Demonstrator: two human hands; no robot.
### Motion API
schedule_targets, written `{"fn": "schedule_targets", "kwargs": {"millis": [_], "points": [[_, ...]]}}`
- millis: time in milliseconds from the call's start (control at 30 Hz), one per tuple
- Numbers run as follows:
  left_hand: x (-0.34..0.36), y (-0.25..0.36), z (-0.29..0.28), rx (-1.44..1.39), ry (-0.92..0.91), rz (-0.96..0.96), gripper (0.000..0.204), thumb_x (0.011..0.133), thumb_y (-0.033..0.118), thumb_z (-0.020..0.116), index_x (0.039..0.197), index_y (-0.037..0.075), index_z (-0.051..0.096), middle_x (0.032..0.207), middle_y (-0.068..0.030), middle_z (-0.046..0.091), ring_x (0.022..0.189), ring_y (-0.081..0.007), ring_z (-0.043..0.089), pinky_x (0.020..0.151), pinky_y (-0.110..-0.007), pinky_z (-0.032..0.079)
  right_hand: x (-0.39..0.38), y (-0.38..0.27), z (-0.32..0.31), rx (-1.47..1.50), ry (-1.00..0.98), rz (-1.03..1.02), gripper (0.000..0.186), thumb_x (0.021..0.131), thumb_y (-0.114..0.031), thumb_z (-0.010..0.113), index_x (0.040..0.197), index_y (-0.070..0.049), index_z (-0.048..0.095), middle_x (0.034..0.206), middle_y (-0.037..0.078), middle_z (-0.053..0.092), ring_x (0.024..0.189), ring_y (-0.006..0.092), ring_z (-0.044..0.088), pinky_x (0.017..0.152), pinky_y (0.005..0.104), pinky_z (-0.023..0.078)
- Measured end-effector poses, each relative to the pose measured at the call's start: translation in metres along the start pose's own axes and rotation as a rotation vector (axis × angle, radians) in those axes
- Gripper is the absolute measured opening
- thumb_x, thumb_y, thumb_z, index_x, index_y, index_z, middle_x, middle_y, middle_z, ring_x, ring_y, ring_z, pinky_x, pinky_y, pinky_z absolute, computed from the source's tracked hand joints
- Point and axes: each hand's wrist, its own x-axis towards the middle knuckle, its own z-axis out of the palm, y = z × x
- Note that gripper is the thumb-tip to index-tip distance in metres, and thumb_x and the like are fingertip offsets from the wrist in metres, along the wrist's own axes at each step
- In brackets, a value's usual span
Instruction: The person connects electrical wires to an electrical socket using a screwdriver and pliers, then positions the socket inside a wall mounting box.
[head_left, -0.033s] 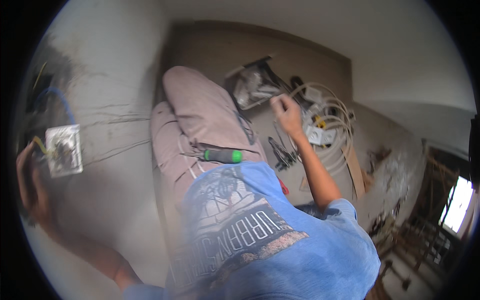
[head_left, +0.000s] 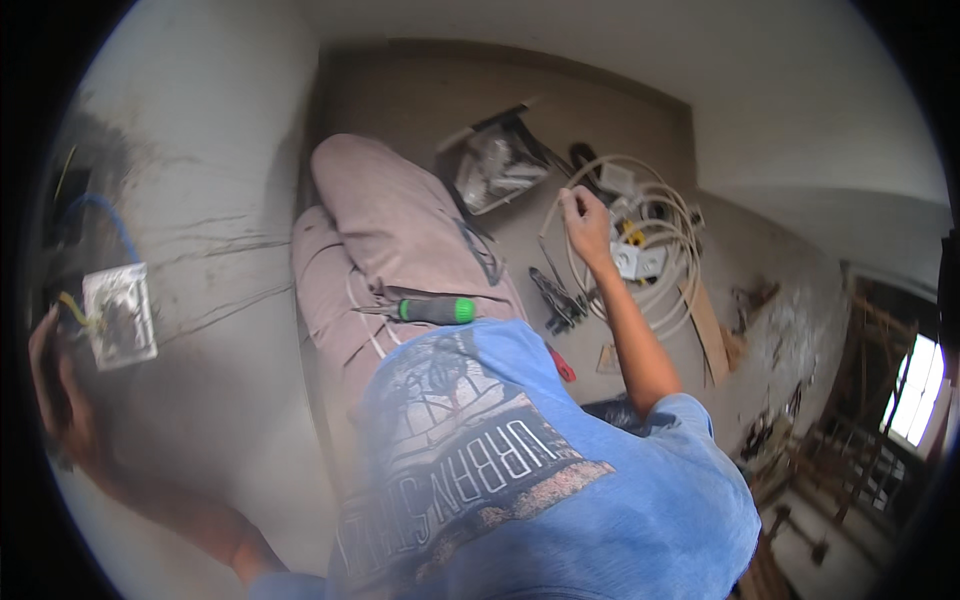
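Note:
At the far left, a white socket plate (head_left: 120,318) hangs in front of the wall, its back and terminals showing. A blue wire (head_left: 115,215) runs to its top from a dark wall opening, and a yellow-green wire (head_left: 73,306) to its left side. My left hand (head_left: 65,385) is raised beside the plate, fingertips by the yellow-green wire; blur hides whether it grips anything. My right hand (head_left: 588,222) hovers over the floor with fingers pinched together, and what they hold cannot be made out. Across my lap lies a screwdriver (head_left: 435,311) with a black and green handle.
A coil of pale cable (head_left: 690,235) lies on the floor at right, with white socket parts (head_left: 637,262) inside. Behind my right hand is an open plastic bag (head_left: 497,165). Dark pliers-like tools (head_left: 555,300) and a wooden strip (head_left: 708,330) lie nearer. Debris lines the right wall.
The view has shifted slightly. My right hand has moved a little right and down, away from the plastic bag and nearer the cable coil. My left hand stays beside the socket plate.

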Motion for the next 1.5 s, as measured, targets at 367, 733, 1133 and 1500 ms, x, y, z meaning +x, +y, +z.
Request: {"fn": "schedule_targets", "kwargs": {"millis": [367, 733, 1133, 1500], "points": [[0.028, 0.047, 0.023, -0.126, 0.274, -0.303, 0.025, 0.105, 0.022, 0.062, 0.114, 0.001, 0.071, 0.106, -0.0028, 0.07, 0.101, -0.012, 0.063, 0.095, -0.025, 0.048, -0.194, 0.225, 0.067, -0.819, -0.168, -0.002, 0.049, 0.08, -0.023, 0.072, 0.124, -0.006, 0.06, 0.11, 0.023, 0.06, 0.113, 0.0413, 0.057, 0.095, 0.0505, 0.047], [0.04, 0.079, 0.006, -0.33, 0.147, 0.085, 0.028, 0.084, -0.011, 0.07, 0.106, 0.004, 0.077, 0.083, -0.0064, 0.063, 0.074, -0.015, 0.062, 0.064, -0.028, 0.048, -0.11, 0.133, -0.001, 0.034, -0.436, 0.107, 0.045, 0.101, -0.027, 0.051, 0.131, 0.006, 0.058, 0.117, 0.022, 0.065, 0.106, 0.0322, 0.06, 0.098, 0.0429, 0.046], [0.036, 0.097, 0.025, -0.316, 0.157, -0.078, 0.023, 0.086, -0.008, 0.069, 0.104, 0.003, 0.076, 0.081, -0.0043, 0.06, 0.072, -0.0136, 0.056, 0.067, -0.028, 0.046, -0.073, -0.338, 0.096, 0.838, -0.984, -0.348, 0.029, 0.098, -0.014, 0.067, 0.12, 0.003, 0.06, 0.113, 0.01, 0.061, 0.104, 0.0179, 0.059, 0.093, 0.0311, 0.047], [0.036, 0.092, 0.027, -0.305, 0.148, -0.06, 0.024, 0.085, -0.009, 0.069, 0.104, 0.003, 0.077, 0.081, -0.0044, 0.062, 0.073, -0.0136, 0.057, 0.068, -0.027, 0.047, -0.085, -0.38, 0.11, 0.796, -0.917, -0.442, 0.037, 0.101, -0.032, 0.063, 0.113, 0.002, 0.062, 0.089, 0.011, 0.059, 0.083, 0.019, 0.055, 0.077, 0.037, 0.047]]}}
